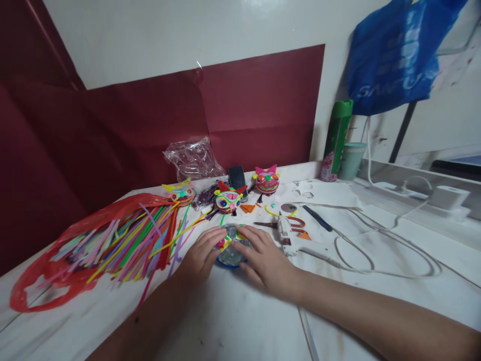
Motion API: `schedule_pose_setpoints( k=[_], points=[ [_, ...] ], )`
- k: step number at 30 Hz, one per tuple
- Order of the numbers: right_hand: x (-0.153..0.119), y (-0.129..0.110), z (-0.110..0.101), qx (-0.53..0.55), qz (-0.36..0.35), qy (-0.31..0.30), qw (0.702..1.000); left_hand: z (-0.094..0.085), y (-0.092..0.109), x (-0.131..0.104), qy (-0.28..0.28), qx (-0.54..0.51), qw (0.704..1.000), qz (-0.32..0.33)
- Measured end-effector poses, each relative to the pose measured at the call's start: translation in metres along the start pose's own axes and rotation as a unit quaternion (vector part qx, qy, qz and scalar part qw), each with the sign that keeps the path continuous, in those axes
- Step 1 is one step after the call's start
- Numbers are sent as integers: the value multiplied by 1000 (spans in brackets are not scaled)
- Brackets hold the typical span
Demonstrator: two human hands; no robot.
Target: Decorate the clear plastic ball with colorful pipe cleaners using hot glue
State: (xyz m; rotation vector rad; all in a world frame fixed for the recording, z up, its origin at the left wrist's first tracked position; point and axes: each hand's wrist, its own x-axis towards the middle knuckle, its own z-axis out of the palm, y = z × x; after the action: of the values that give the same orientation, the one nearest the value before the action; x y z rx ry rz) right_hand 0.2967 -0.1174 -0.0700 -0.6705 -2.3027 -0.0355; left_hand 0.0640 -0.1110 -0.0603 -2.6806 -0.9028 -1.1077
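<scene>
Both my hands are on a clear round dish [231, 258] with a blue rim, low on the table in front of me. My left hand [201, 250] curls over its left side, fingers close together. From the right, my right hand [265, 255] lays bent fingers across the dish. Small pink, yellow and green bits [224, 244] show between the fingertips; what they are I cannot make out. Just behind the dish stands a colourful lion-head figure [228, 199] with red ears. A pink-eared lion head [266, 180] and a yellow-eared lion head [180, 193] flank it.
Many coloured pipe cleaners [131, 240] lie on a red plastic bag [45, 293] at left. To the right are a glue gun [287, 235], scissors [296, 222], a blue-black pen-like tool [317, 218] and a looping cable [394, 273]. A phone [236, 178] and spray can [336, 140] stand behind.
</scene>
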Motion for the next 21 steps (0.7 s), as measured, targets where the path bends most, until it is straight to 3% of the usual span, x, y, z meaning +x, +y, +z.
schedule_pose_setpoints(
  k=[14,18,21],
  points=[
    [8,-5,-3,-87,11,-54,995,7,-2,-1,11,-7,1000,4],
    [7,-2,-3,-77,8,-44,996,5,0,0,9,-15,1000,-9],
    [4,3,-2,-32,3,2,999,3,1,0,7,-17,1000,-12]
  ],
)
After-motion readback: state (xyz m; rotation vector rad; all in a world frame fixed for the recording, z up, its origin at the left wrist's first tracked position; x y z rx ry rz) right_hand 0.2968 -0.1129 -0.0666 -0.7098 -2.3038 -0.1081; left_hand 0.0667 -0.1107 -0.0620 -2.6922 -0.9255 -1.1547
